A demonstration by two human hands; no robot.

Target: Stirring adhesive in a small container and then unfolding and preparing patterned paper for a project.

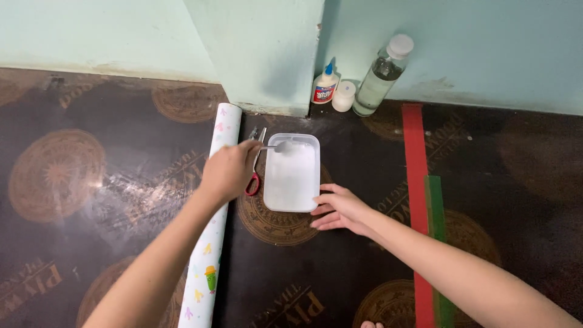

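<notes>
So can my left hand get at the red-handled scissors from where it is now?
Probably yes: the left hand hovers right over the red-handled scissors beside the white plastic tray, but it already holds a metal spoon.

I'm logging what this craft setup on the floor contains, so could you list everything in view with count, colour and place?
Rectangular plastic container: one, translucent white with white contents, on the floor at centre.
Metal spoon: one, silver, its bowl over the container's far left corner.
Scissors: one pair, red handles, left of the container.
Roll of wrapping paper: one, white with small coloured figures, left of the scissors.
Small glue bottle: one, white with a blue tip, by the wall.
Small round jar: one, white, beside the glue.
Clear bottle: one, white cap, leaning on the wall.
Tape strips: two, red and green, on the floor at right.
Left hand: holds the spoon.
Right hand: open, touching the container's near right corner.
</notes>
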